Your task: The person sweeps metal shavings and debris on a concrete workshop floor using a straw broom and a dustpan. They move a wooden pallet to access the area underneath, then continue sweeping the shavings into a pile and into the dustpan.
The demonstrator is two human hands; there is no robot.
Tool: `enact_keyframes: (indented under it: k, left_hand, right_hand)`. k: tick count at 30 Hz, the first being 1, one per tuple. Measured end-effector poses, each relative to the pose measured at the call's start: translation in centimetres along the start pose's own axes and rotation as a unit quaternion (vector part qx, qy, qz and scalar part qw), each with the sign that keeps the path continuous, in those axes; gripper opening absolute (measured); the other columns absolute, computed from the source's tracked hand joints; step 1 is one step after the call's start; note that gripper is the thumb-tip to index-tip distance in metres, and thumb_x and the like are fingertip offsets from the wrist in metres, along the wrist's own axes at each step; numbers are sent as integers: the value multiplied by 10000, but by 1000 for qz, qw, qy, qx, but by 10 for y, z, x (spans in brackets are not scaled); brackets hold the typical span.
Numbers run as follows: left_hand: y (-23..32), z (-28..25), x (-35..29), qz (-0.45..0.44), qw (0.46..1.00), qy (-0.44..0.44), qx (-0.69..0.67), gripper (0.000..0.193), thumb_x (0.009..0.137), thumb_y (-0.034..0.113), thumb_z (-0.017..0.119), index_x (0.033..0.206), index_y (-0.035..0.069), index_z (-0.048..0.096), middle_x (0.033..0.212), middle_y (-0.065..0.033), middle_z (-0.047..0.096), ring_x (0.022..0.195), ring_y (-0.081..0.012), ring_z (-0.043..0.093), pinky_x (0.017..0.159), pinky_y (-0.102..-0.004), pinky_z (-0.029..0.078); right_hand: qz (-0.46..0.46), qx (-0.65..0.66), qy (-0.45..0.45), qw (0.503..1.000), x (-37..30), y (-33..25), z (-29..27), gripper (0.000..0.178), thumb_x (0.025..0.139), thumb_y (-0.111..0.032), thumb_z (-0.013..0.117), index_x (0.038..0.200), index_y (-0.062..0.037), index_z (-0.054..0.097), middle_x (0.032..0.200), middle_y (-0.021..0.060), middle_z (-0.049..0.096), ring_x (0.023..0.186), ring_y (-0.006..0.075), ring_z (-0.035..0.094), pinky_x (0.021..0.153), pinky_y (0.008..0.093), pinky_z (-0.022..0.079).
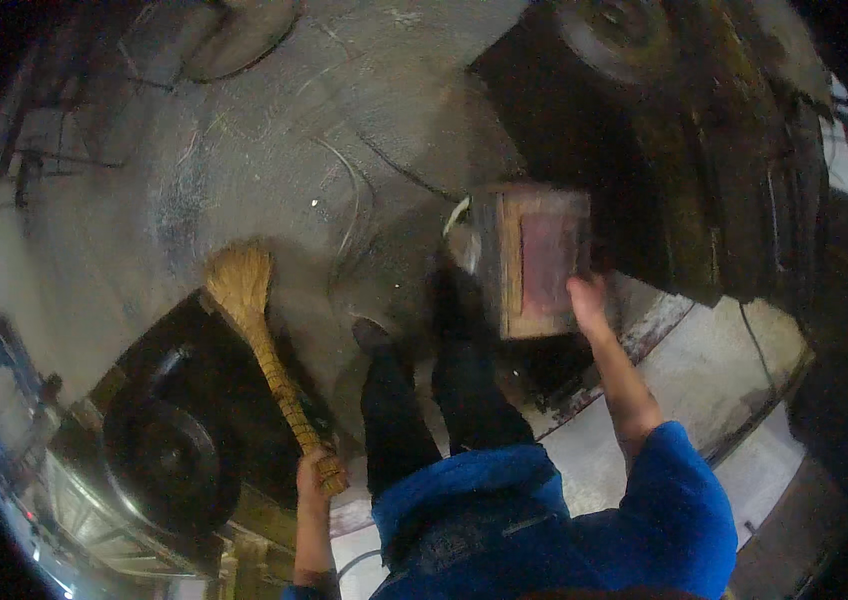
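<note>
My left hand (320,472) is closed round the bound handle of a straw hand broom (279,380). Its flared yellow bristles point forward and to the left, over the grey floor. On the other side, my right hand (589,303) grips the near right edge of a flat rectangular piece with a wooden frame and a pinkish-red panel (547,262). Motion blurs that piece, so whether it is a tray or a dustpan I cannot tell. A small pale curved thing (459,222) shows by its left edge.
A dark machine with a round wheel (172,455) stands at the near left. Another dark bulk (584,130) fills the far right. Thin cables (394,165) cross the grey floor (274,150). A pale, worn surface (704,360) lies beside my right arm.
</note>
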State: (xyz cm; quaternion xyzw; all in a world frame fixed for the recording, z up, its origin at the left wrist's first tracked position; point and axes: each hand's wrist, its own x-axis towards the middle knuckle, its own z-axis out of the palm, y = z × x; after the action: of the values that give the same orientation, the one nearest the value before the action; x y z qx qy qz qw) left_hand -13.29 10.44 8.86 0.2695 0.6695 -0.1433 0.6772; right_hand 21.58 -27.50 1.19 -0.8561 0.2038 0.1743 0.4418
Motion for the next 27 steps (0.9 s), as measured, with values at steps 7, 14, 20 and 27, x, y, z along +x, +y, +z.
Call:
enact_keyframes:
  k: [7, 14, 20, 27]
  left_hand:
    - [3, -34, 2, -78, 991, 72, 82, 119, 695, 133, 489, 747, 27, 468, 593, -99, 501, 476, -246, 509, 448, -363, 455]
    - [13, -20, -9, -116, 982, 90, 118, 125, 679, 167, 505, 677, 45, 478, 581, -91, 503, 473, -246, 509, 452, -372, 457]
    - [15, -15, -4, -113, 981, 96, 128, 139, 684, 197, 530, 663, 64, 494, 576, -86, 525, 487, -248, 543, 440, -377, 469]
    - [1, -30, 1, -100, 988, 56, 104, 114, 678, 156, 511, 713, 52, 478, 590, -88, 502, 486, -240, 504, 465, -356, 456]
  right_hand:
    - [2, -207, -111, 972, -86, 167, -71, 203, 575, -141, 573, 709, 10, 583, 635, 91, 566, 592, 186, 531, 535, 308, 416]
    - [-9, -479, -396, 784, -108, 163, -61, 335, 521, -255, 578, 754, -20, 635, 776, 192, 601, 750, 322, 590, 687, 381, 475]
    - [-88, -494, -510, 699, -101, 168, -22, 303, 526, -243, 563, 728, -30, 640, 751, 167, 611, 719, 310, 596, 658, 387, 474]
    - [-201, -507, -542, 640, -109, 142, -16, 261, 526, -210, 598, 721, -40, 634, 766, 140, 617, 702, 293, 595, 619, 396, 467]
